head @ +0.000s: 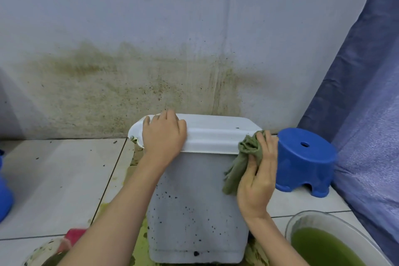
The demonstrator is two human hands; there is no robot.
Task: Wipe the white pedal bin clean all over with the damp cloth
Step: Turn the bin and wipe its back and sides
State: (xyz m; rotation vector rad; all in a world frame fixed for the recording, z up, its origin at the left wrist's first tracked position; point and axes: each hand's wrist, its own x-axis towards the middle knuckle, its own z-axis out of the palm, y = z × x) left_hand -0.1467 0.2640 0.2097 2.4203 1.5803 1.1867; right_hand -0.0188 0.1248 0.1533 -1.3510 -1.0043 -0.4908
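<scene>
Both bare forearms are stretched forward from the near edge toward the white pedal bin [194, 205], which stands on the tiled floor [62, 179] against the stained wall [129, 84]. The left hand [163, 134] is laid palm down on the left part of the bin's closed lid [216, 134], its fingers straight and held close together, curving over the lid's far edge. The right hand [258, 170] is raised at the bin's upper right corner, with its fingers and thumb curled round the bunched green cloth [241, 157], which is pressed against the lid's right end and hangs down the bin's side. A blue stool [306, 157] is seen just right of the bin, and a basin of green water [323, 248] at the near right
</scene>
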